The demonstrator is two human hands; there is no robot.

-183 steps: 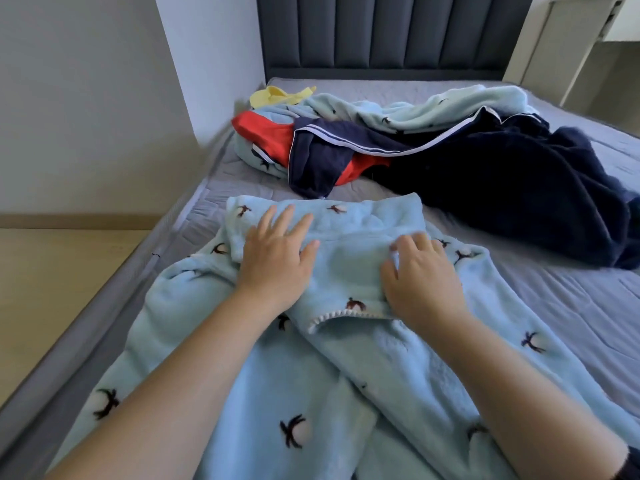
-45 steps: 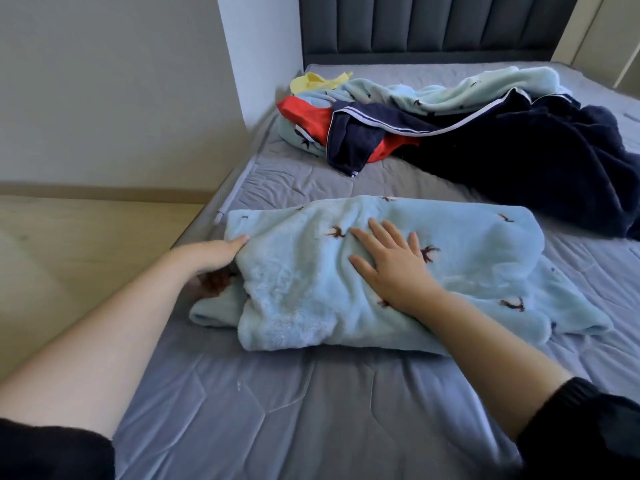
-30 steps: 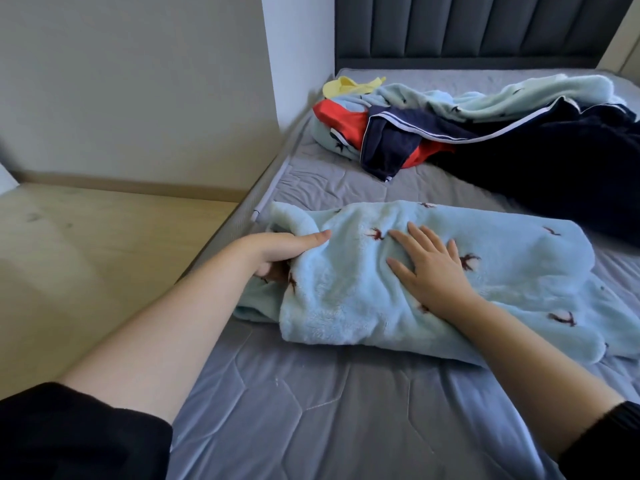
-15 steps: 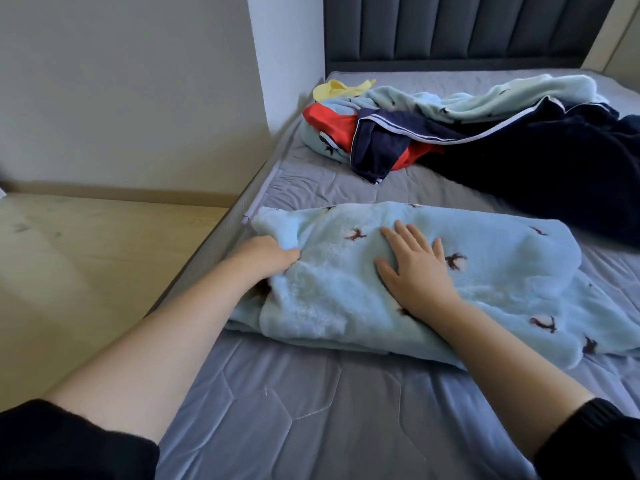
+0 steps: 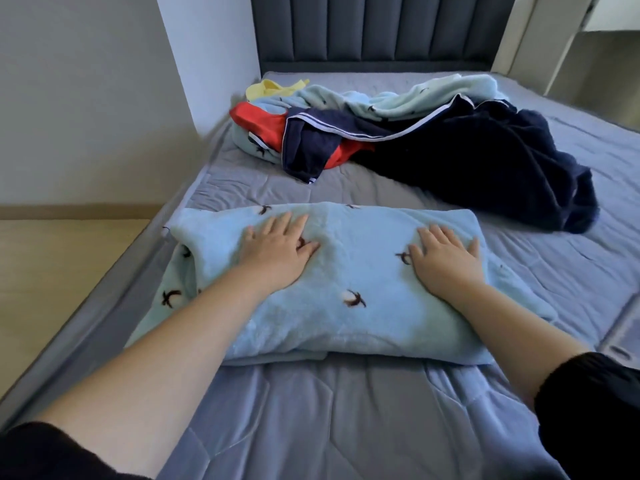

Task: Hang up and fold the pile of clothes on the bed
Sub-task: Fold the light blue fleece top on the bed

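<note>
On the grey bed (image 5: 346, 420), left hand (image 5: 277, 252) and right hand (image 5: 445, 261) press flat, fingers straight, on folded blue fleece (image 5: 349, 313).

— Hands, count?
— Two: one left hand (image 5: 277, 251), one right hand (image 5: 445, 261)
— Folded garments?
— One: pale blue fleece garment (image 5: 353, 271)
— Loose items in the pile (image 5: 363, 109)?
— By colour: one yellow piece (image 5: 270, 88), one red piece (image 5: 256, 121), one pale blue fleece piece (image 5: 398, 98), one navy piece (image 5: 485, 161); whether the navy is one garment or two cannot be told
— Furniture?
— One bed (image 5: 329, 410), one padded headboard (image 5: 374, 26)
</note>
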